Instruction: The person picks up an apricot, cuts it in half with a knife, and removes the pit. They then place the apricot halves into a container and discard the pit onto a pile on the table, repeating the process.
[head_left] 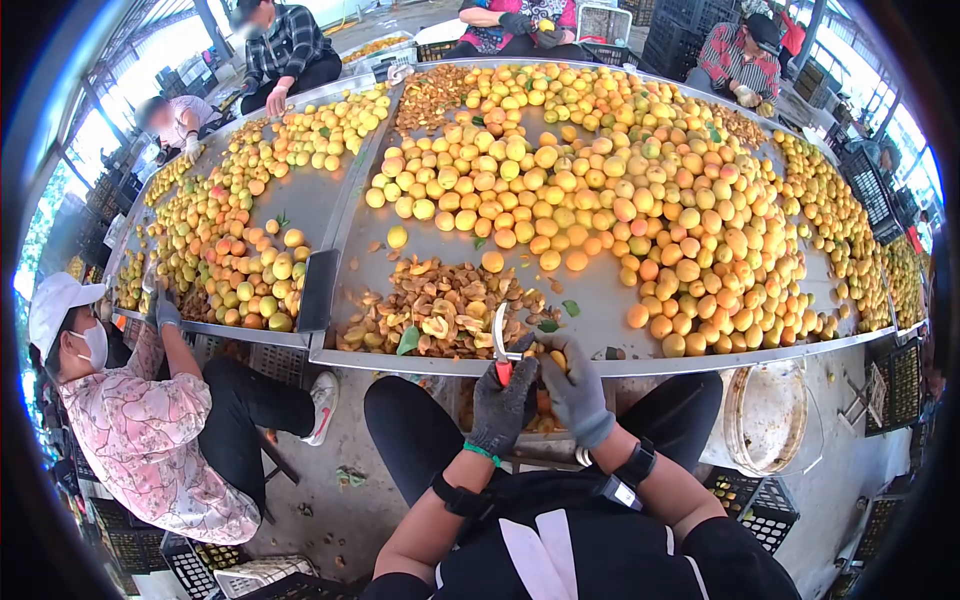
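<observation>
My left hand (499, 408), in a dark grey glove, is closed on a curved knife (499, 333). Its blade points up over the table edge, and a bit of red handle shows by the fingers. Right beside it, my right hand (578, 395), in a lighter grey glove, is closed around an apricot (558, 360); only a small yellow patch of it shows. Just beyond both hands lies a pile of cut apricot pieces (440, 310). Whole yellow-orange apricots (690, 250) cover much of the metal table (390, 265) behind it.
A raised metal divider (355, 200) splits the tabletop. On the left, a person (150, 420) in a pink patterned top sits close; several other people sit around the far side. A white bucket (765, 420) stands right of my knees, near black crates (750, 500).
</observation>
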